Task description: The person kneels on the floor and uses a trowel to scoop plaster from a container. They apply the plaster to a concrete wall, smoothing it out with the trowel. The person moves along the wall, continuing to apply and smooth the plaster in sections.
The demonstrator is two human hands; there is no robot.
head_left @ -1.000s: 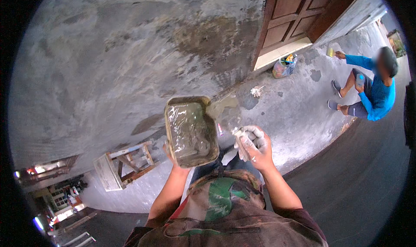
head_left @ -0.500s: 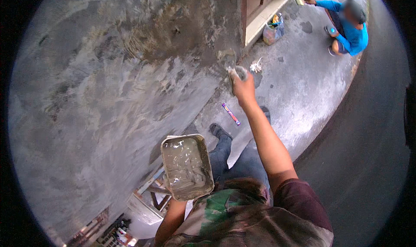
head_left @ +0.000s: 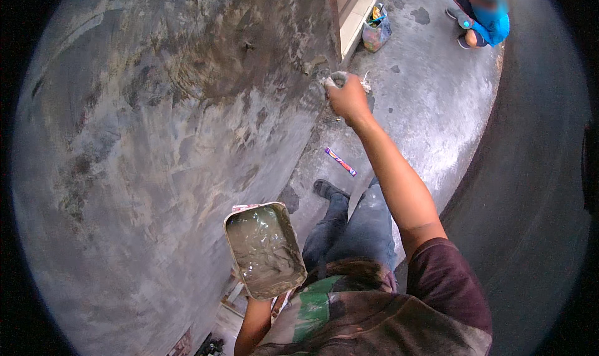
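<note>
My left hand [head_left: 259,306], mostly hidden underneath, holds a rectangular tray [head_left: 229,237] of wet grey paste [head_left: 262,243] low beside the wall. My right hand [head_left: 346,97] reaches forward with fingers wrapped round the handle of a putty knife or trowel [head_left: 317,65]. Its blade, smeared with grey paste, is at the mottled grey wall [head_left: 156,137] close to the corner by the door frame. A small white scrap [head_left: 365,81] lies on the floor just beyond the hand.
A wooden doorway with a pale sill [head_left: 362,19] is ahead, a plastic bag [head_left: 377,34] beside it. A person in blue [head_left: 490,28] crouches at upper right. A purple wrapper [head_left: 340,161] lies near my feet. The floor has a curved edge [head_left: 493,100] along darker paving.
My right hand and tool have moved from over the tray forward and up to the wall. The tray has moved lower and nearer my body, and my view has turned toward the wall.
</note>
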